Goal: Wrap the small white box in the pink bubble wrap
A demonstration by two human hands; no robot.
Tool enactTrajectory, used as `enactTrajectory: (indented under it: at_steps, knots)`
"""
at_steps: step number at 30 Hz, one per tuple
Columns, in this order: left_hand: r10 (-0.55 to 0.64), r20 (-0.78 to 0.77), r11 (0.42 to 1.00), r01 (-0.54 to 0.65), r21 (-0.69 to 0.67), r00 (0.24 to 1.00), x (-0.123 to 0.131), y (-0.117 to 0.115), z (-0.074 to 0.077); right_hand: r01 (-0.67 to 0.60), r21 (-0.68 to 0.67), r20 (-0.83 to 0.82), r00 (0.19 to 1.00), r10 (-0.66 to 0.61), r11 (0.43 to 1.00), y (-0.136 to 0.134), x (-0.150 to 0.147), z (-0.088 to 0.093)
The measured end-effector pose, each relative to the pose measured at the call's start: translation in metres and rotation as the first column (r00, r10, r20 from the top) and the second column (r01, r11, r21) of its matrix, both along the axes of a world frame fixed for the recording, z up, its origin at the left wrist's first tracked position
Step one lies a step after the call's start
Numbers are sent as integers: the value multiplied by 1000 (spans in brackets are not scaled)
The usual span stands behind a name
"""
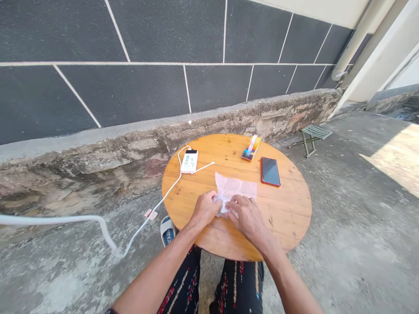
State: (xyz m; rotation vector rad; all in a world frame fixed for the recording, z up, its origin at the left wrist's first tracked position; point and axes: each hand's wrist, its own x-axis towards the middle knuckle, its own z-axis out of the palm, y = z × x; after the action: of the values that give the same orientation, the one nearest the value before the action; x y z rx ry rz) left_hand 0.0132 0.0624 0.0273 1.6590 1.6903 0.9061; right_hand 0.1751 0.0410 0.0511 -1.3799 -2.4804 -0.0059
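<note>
A sheet of pinkish, see-through bubble wrap (240,187) lies on the round wooden table, its near end gathered between my hands. With curled fingers, my left hand (206,208) grips the wrap's left near edge. My right hand (246,216) is bent over the right side of the same end, its fingers closed on the wrap. Something small and white (224,206) shows in the folds between my fingertips; its kind is hard to make out.
On the table (294,209) are a white power bank (189,162) with a cable, tape rolls (253,145) and a red-edged phone (270,172). A white cord (157,205) hangs off the left side. A folding stool (314,133) stands at right, a slipper (168,231) below.
</note>
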Motion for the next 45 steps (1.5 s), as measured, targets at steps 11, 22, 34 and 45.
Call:
enactTrajectory:
  at_steps: [11, 22, 34, 45]
  knots:
    - [-31, -70, 992, 40, 122, 997, 9, -21, 5, -3, -16, -64, 998, 2, 1000, 2, 0, -5]
    - [-253, -182, 941, 285, 181, 950, 0, -28, 9, 15, -32, -110, 994, -18, 999, 1, -2, -1]
    - [-531, -328, 773, 605, 191, 781, -16, -15, 18, 54, -34, -94, 994, -57, 998, 0, -7, 2]
    - [-430, -625, 755, 639, 147, 651, -8, -18, 20, 313, -349, -404, 800, -443, 883, -27, 69, -7]
